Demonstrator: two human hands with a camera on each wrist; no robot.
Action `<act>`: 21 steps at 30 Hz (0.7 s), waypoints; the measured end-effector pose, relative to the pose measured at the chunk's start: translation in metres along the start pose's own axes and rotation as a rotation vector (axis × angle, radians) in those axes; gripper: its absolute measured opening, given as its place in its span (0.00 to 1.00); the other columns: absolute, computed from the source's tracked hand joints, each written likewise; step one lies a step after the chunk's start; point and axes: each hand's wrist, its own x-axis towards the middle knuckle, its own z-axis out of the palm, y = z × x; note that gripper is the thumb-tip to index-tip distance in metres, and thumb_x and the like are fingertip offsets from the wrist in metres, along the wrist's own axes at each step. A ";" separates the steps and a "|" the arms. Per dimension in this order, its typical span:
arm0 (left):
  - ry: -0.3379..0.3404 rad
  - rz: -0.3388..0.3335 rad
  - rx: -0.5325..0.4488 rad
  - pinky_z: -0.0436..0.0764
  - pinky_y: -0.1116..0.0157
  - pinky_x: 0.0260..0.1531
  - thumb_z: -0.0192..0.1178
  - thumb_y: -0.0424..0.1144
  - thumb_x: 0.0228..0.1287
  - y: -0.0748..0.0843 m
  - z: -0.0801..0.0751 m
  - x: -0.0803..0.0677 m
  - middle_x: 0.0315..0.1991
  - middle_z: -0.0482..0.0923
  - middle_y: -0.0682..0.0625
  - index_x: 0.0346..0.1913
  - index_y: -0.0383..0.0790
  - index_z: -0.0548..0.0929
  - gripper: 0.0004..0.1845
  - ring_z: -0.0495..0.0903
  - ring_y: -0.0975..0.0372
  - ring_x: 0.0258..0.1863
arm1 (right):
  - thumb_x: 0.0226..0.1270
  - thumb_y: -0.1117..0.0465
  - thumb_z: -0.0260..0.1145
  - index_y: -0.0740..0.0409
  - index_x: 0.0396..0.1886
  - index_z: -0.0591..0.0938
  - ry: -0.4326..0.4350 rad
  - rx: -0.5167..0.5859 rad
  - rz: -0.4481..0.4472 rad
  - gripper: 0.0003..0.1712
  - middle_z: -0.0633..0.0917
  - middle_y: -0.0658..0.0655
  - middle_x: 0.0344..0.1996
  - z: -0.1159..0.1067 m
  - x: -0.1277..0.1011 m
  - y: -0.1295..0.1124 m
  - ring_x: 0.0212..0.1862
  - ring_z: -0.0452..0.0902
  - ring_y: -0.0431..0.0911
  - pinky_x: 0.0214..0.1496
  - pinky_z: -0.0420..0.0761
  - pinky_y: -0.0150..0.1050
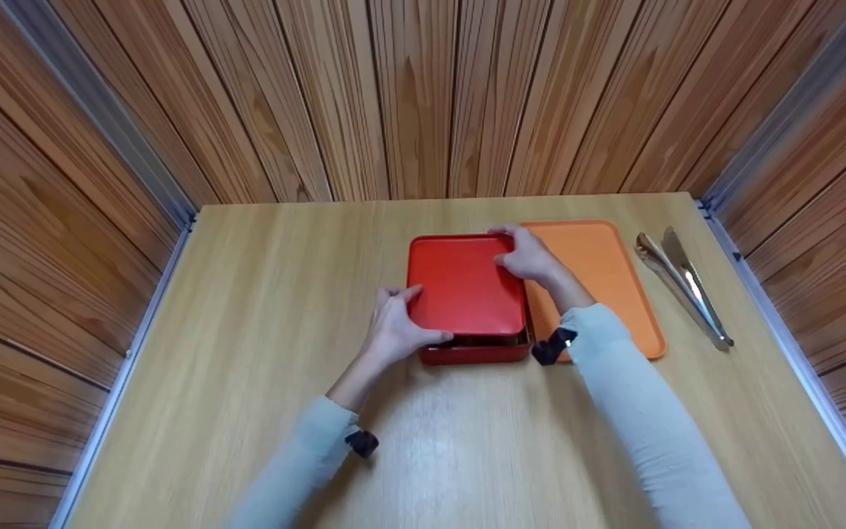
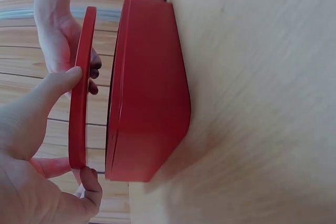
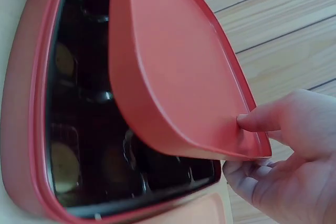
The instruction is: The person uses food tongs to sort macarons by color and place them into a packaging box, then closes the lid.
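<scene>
A red square lid is held by both hands over a red box. My left hand grips the lid's near left corner, with the thumb on its rim in the left wrist view. At the far right corner, my right hand pinches the lid, thumb on top and fingers beneath. A gap separates lid and box in the left wrist view. Through it, the right wrist view shows a dark compartmented insert holding round pale pieces; the lid hides the rest.
An orange tray lies to the right of the box, partly beneath my right forearm. Farther right lie metal tongs with one scalloped end and one flat end. Wooden plank walls with metal edging enclose the table at the back and sides.
</scene>
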 end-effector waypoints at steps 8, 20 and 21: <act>0.023 0.065 -0.047 0.84 0.44 0.73 0.87 0.53 0.58 0.004 0.006 0.006 0.71 0.70 0.32 0.84 0.35 0.73 0.55 0.74 0.43 0.69 | 0.82 0.72 0.61 0.64 0.84 0.72 0.062 0.012 -0.066 0.33 0.73 0.71 0.82 -0.013 -0.002 0.004 0.81 0.69 0.62 0.90 0.69 0.60; 0.049 0.093 -0.255 0.85 0.57 0.58 0.70 0.52 0.79 0.015 -0.011 0.015 0.67 0.74 0.37 0.90 0.39 0.59 0.48 0.78 0.52 0.59 | 0.81 0.73 0.64 0.62 0.77 0.75 0.232 0.032 -0.232 0.28 0.79 0.69 0.75 -0.034 -0.023 -0.021 0.72 0.76 0.61 0.79 0.79 0.59; 0.055 0.098 -0.250 0.85 0.56 0.59 0.67 0.52 0.81 0.016 -0.012 0.016 0.67 0.75 0.36 0.90 0.38 0.60 0.45 0.79 0.51 0.59 | 0.81 0.74 0.64 0.63 0.76 0.76 0.243 0.030 -0.244 0.27 0.80 0.69 0.75 -0.035 -0.026 -0.023 0.72 0.77 0.62 0.79 0.80 0.60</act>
